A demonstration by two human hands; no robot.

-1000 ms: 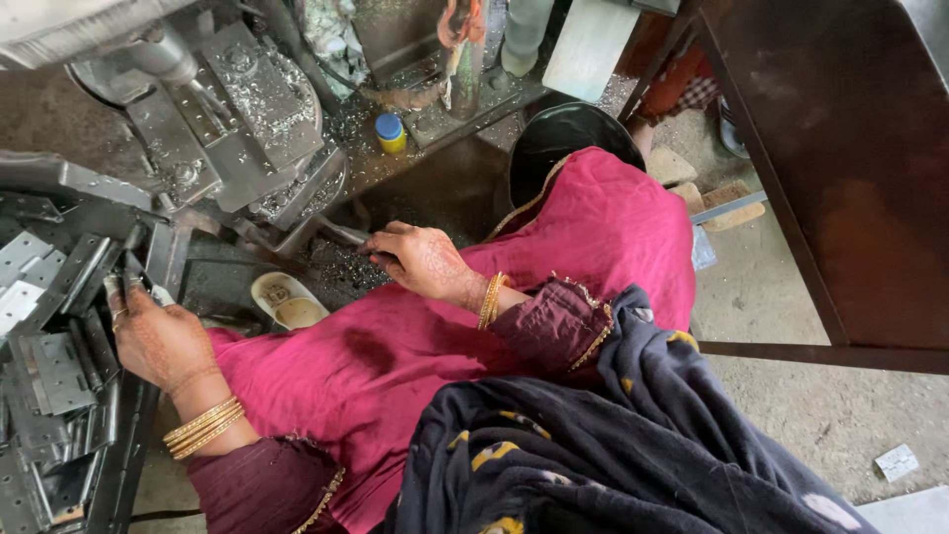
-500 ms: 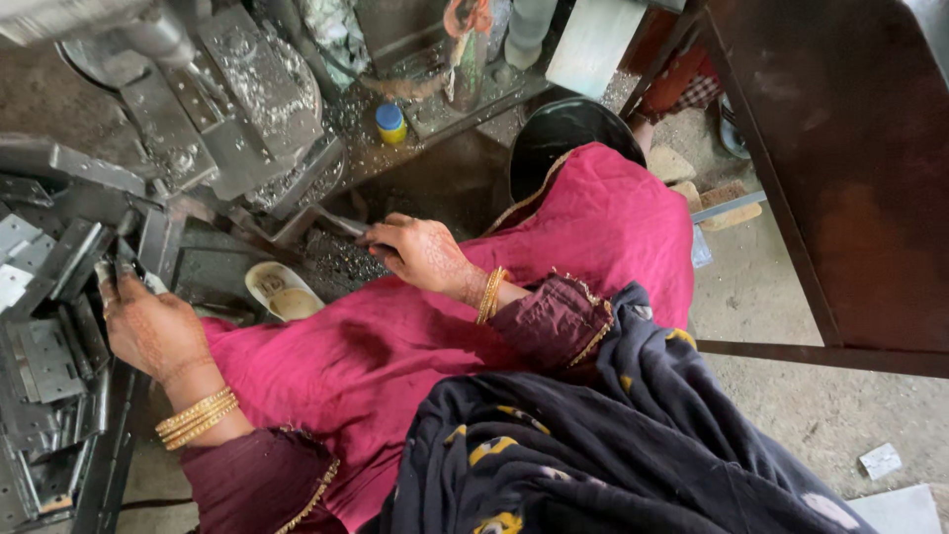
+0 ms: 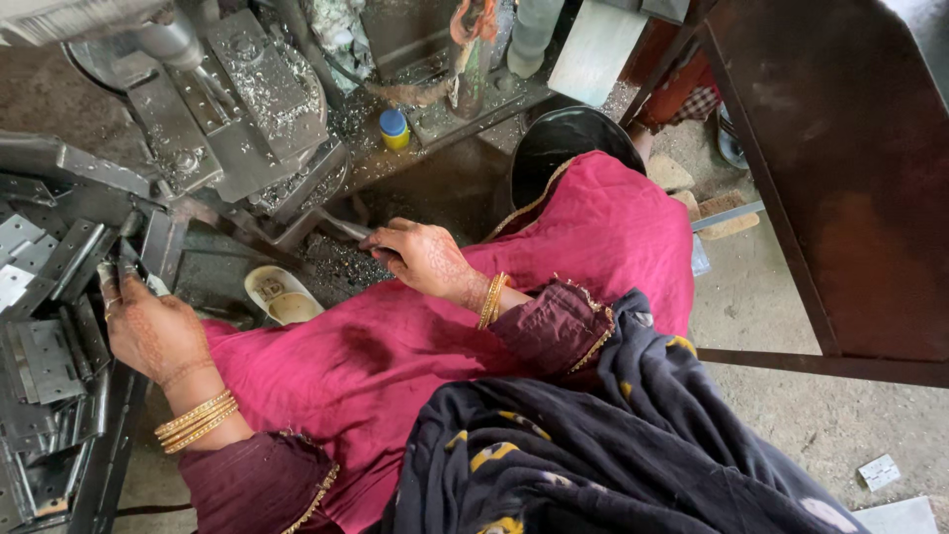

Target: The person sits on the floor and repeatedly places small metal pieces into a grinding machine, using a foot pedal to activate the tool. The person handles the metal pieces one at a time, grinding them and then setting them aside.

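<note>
Seated at a drill press, both hands on metal parts

Left hand (image 3: 148, 331) pinches a hinge plate (image 3: 111, 277) above the stacked plates (image 3: 44, 346); right hand (image 3: 420, 259) grasps a metal bar (image 3: 341, 229) over the swarf (image 3: 336, 262); sharp shavings and edges could cut bare fingers.
</note>
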